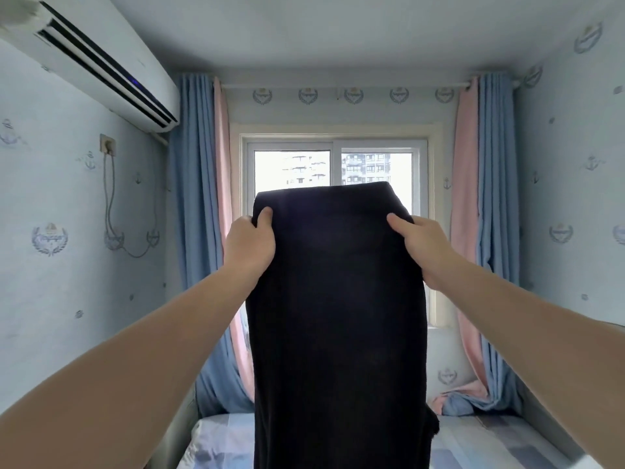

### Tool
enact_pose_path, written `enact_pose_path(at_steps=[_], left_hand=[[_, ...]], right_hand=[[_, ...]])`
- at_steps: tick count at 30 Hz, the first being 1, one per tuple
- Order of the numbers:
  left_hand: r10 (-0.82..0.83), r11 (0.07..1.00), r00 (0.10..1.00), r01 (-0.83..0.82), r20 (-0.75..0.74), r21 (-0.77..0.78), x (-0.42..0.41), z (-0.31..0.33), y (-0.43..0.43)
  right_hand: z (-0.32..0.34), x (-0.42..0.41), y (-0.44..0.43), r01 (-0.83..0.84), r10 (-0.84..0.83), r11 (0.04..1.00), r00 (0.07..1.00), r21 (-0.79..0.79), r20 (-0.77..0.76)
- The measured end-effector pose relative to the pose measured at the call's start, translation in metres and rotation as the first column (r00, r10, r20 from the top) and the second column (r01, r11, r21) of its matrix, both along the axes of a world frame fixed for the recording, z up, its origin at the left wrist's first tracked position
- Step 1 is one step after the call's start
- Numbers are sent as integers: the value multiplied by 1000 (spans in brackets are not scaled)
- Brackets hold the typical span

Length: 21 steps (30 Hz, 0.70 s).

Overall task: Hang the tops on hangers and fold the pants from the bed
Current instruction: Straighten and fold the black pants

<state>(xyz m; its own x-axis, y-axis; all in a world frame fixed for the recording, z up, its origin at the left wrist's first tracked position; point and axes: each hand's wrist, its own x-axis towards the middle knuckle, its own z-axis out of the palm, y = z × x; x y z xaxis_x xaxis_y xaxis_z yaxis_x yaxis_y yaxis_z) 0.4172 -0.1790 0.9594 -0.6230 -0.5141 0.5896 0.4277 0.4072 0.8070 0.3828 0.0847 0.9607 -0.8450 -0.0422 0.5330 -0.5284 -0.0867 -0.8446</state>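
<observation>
The dark pants [338, 299] hang full length in mid-air at the middle of the view. The straight top band is up at 12 o'clock and the legs drop to 6 o'clock, where the lower cloth runs out of frame just over the bed [490, 441]. Held this high, the fabric is probably being left to fall plumb under its own weight, so creases drop out and the legs line up before any fold is laid; that is a judgement, not something shown.

The left hand [252, 243] sits at about 10 o'clock on the garment and pinches the side edge just below the band. Its thumb [265, 214] lies over the front, and its fingers are hidden behind the cloth. The right hand [421, 245] mirrors it at about 2 o'clock, thumb [397, 223] on the front face. Both hands are closed on cloth and spread well apart, drawing the waist out flat between them.

Behind, at 12 o'clock, the window [294, 167] backlights the fabric. Curtains [192, 198] flank it, and an air conditioner [101, 62] hangs at 10 o'clock.
</observation>
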Motion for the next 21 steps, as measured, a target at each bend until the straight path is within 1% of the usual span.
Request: enact_pose_path(at_steps=[6, 11, 16, 21], left_hand=[[-36, 999, 994, 35, 103, 9, 59, -2, 10], [-44, 999, 989, 45, 139, -4, 80, -4, 4], [-16, 1000, 990, 18, 142, -17, 67, -36, -17], [0, 1000, 982, 6, 189, -27, 21, -104, -52]], right_hand=[[-6, 59, 14, 37, -37, 999, 999, -5, -24], [0, 77, 9, 77, -76, 996, 997, 38, -30], [-19, 58, -16, 108, -109, 991, 994, 79, 5], [-75, 7, -51, 71, -85, 988, 991, 134, 105]])
